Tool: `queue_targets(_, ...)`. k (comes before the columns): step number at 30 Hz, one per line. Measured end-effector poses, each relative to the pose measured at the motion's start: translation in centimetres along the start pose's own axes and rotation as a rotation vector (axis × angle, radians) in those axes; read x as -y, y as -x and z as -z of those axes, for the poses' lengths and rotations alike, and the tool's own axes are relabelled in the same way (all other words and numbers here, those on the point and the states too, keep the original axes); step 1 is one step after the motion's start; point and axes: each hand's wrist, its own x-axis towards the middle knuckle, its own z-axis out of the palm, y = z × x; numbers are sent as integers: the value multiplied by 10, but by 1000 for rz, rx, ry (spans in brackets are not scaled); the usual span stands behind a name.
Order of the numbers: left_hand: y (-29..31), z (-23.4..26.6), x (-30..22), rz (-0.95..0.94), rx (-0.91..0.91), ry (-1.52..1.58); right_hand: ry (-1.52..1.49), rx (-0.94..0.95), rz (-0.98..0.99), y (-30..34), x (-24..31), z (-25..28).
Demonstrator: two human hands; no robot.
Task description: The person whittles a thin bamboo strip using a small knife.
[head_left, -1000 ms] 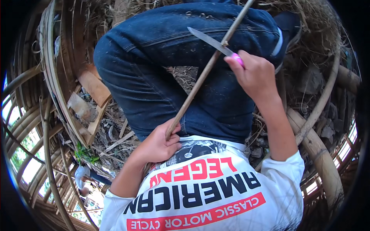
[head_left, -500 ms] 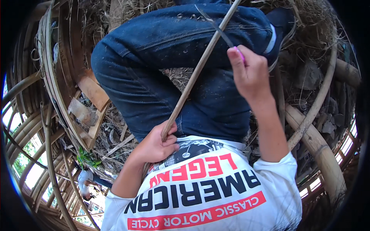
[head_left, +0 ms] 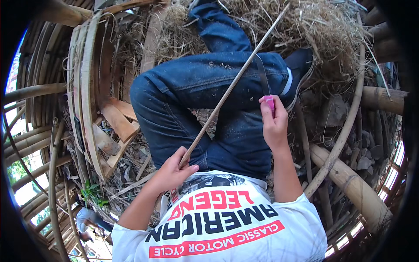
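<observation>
A long, thin wooden stick [head_left: 227, 92] runs slantwise from my lap up past my bent leg. My left hand [head_left: 175, 169] is closed round its lower end, close to my waist. In my right hand [head_left: 275, 122] is a knife [head_left: 263, 76] with a pink handle and a narrow dark blade. The blade points away from me, over my jeans near the shoe, and stands apart from the stick on its right side. Small shavings [head_left: 220, 65] lie on the leg of my jeans [head_left: 183, 83].
Dry fibre [head_left: 318, 32] heaps beyond my shoe. Curved bamboo strips [head_left: 80, 87] and wood offcuts [head_left: 117, 120] lie at the left. Thick bamboo poles [head_left: 349, 183] cross at the right. Another person [head_left: 85, 220] is at the lower left, beyond the slatted wall.
My right hand has drawn back toward me with the knife, and the blade no longer crosses the stick. The head view has shifted, showing more of the fibre. My left hand keeps its grip.
</observation>
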Motion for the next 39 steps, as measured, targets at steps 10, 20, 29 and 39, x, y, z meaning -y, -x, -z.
queue_targets(10,24,23,-13,-59,-265,-302,-261,155,-141,4,21,4)
queue_targets(20,16,28,-15,-56,-488,-710,-298,223,-191,18,-1,-15)
queue_targets(29,20,21,-28,-71,-430,-672,-205,515,-101,25,23,-58)
queue_targets(39,11,18,-32,-109,-404,-635,371,329,210,25,36,-76)
